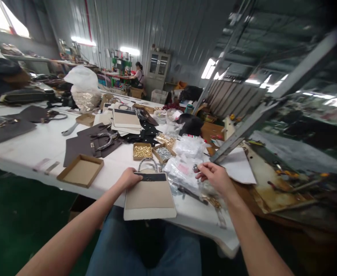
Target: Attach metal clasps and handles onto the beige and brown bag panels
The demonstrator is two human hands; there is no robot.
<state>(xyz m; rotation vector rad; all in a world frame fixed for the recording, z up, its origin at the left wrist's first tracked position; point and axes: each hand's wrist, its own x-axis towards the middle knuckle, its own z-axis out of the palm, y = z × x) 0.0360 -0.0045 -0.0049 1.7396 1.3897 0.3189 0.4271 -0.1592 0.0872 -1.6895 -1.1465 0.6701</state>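
Observation:
My left hand [130, 178] is closed on the upper left edge of a beige bag panel [149, 197]. A dark strip with small metal spots runs along the panel's top, and a grey patterned handle [148, 160] arches behind it. The panel's lower part juts over the table's front edge above my lap. To its right, my right hand [214, 177] pinches a small dark, shiny piece [195, 168], too small to name, above clear plastic bags [182, 171]. Just beyond the panel are a box of gold studs [142, 151] and a box of silver studs [163, 153].
An open cardboard tray [80, 171] lies at the left on the white table [39, 155]. Dark bag pieces [79, 143] and stacked beige panels [126, 119] lie farther back. A slanted metal post [243, 130] rises at the right. A person [139, 76] sits far off at a machine.

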